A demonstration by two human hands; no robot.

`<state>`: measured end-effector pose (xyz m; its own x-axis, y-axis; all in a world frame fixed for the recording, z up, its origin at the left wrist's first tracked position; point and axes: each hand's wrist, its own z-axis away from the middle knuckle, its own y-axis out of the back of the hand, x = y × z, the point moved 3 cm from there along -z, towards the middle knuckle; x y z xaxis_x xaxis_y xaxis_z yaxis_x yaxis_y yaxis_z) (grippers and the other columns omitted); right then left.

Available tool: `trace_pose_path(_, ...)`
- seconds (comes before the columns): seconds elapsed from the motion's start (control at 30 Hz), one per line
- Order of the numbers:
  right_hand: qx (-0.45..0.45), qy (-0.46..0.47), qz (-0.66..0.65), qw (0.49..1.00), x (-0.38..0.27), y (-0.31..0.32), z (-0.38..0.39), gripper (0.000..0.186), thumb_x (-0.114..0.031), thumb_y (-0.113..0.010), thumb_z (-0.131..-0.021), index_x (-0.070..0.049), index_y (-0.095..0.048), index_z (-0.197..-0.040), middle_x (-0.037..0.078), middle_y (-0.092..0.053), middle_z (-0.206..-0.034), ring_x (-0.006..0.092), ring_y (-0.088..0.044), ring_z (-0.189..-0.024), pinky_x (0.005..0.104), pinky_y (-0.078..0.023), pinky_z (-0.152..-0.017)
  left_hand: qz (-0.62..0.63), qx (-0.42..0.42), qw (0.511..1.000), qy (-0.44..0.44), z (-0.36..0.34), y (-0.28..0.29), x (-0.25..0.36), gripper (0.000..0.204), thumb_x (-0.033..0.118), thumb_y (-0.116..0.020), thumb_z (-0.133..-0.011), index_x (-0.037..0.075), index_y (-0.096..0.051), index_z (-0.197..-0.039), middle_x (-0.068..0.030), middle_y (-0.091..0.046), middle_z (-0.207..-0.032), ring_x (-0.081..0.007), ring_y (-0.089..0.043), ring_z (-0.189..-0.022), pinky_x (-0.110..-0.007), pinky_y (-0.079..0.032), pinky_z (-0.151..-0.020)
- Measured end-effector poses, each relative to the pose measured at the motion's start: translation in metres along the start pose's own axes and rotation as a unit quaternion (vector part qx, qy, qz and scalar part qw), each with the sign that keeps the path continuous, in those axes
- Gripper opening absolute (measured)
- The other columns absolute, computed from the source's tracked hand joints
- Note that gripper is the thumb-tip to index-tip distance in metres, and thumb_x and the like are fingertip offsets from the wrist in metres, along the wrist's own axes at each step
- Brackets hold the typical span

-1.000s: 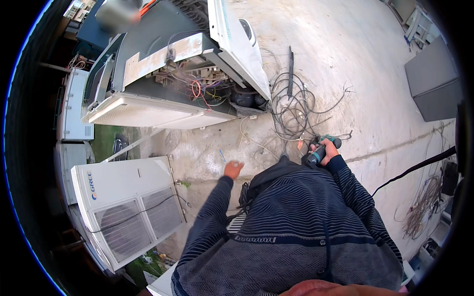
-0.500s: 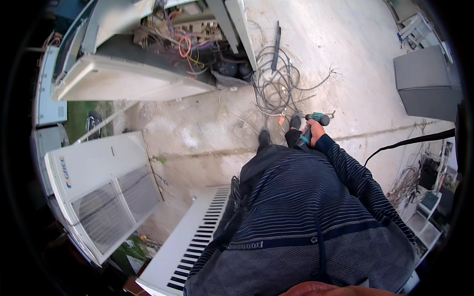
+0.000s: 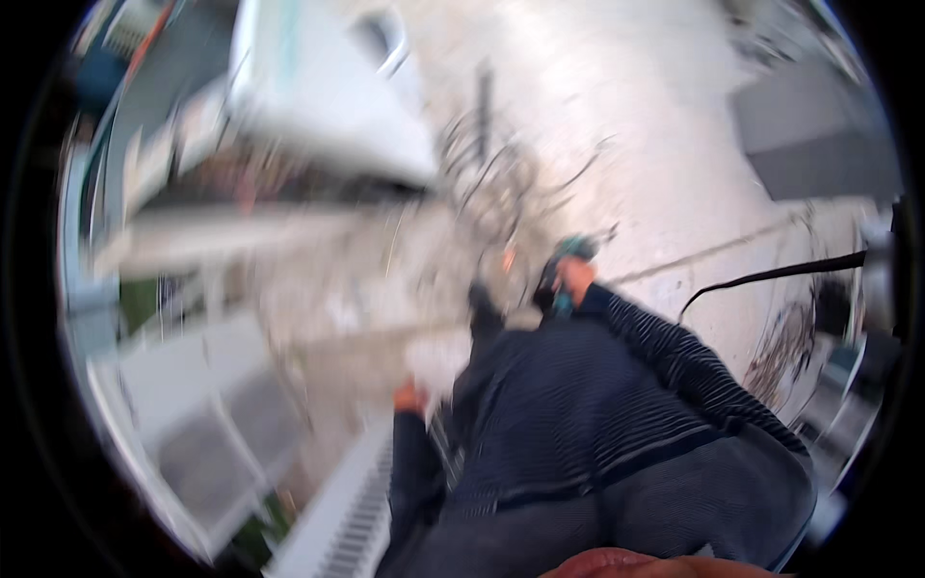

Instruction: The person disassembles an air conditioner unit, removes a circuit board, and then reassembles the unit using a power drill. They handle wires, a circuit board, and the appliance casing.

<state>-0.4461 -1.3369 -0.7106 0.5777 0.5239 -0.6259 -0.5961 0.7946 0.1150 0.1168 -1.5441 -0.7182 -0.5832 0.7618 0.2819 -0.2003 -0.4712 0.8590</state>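
My right hand [image 3: 580,275] is closed around a teal and black cordless drill [image 3: 576,247], held low in front of my legs. To the left, my left hand [image 3: 410,394] hangs beside my body, above a white slatted panel [image 3: 352,511]. Motion smears its fingers, so I cannot make out whether they hold anything. Ahead of my feet, a tangle of dark cable [image 3: 501,183] lies on the concrete floor. At the upper left stands a large opened appliance cabinet [image 3: 337,106], its inside badly blurred.
A white air-conditioner outdoor unit [image 3: 207,414] with grilles is on the left. A grey box-shaped thing [image 3: 814,130] stands at the far right. Below it a black strap [image 3: 771,281] crosses the view, near loose wires [image 3: 782,352] and clutter along the right side.
My left hand has come into view at my left side. The drill, still in my right hand, appears further left. The whole view has shifted and blurred, and the cabinet's wiring no longer shows distinctly.
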Motion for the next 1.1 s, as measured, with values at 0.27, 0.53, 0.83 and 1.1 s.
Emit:
trace_pose_path(0.27,0.182,-0.086,-0.108,0.974,-0.048,0.11,-0.053,0.026,-0.017,-0.071,-0.088,0.009,-0.067,-0.087,0.021,-0.071,-0.079,0.0298,-0.071,-0.063,0.0464,-0.058,-0.059,0.442,-0.027,0.895,0.054,-0.264,0.275,0.22,0.043,0.027,-0.068,-0.101,-0.002,-0.064,-0.131,-0.0121,-0.074,-0.091,-0.0198,-0.073,-0.078,-0.033,-0.055,-0.067)
trace_pose_path(0.53,0.255,-0.055,-0.011,0.965,-0.011,0.255,-0.099,0.048,-0.034,-0.075,-0.079,0.004,-0.075,-0.108,0.028,-0.075,-0.114,0.0392,-0.073,-0.111,0.0446,-0.058,-0.093,0.166,-0.411,0.676,-0.588,-0.235,0.475,0.798,0.091,0.033,-0.074,-0.098,0.002,-0.022,-0.166,-0.0115,-0.07,-0.108,-0.0291,-0.065,-0.102,-0.042,-0.05,-0.095)
trace_pose_path(0.83,0.383,-0.199,-0.267,0.862,0.042,0.392,-0.148,0.057,-0.044,-0.064,-0.085,0.004,-0.073,-0.115,0.03,-0.072,-0.12,0.0458,-0.065,-0.117,0.045,-0.049,-0.107,0.182,-0.396,0.105,-0.894,-0.119,0.507,0.941,0.035,0.01,-0.062,-0.085,0.003,-0.066,-0.119,-0.0224,-0.064,-0.118,-0.0451,-0.06,-0.113,-0.051,-0.048,-0.099)
trace_pose_path(1.1,0.481,-0.042,-0.685,0.545,0.022,0.491,-0.069,0.017,-0.01,-0.06,-0.087,-0.001,-0.054,-0.101,0.013,-0.055,-0.076,0.0285,-0.059,-0.061,0.0465,-0.058,-0.059,0.115,-0.286,0.305,-0.901,-0.413,0.501,1.075,0.04,0.012,-0.072,-0.085,0.005,-0.066,-0.124,-0.0149,-0.063,-0.123,-0.0371,-0.059,-0.119,-0.048,-0.049,-0.101)
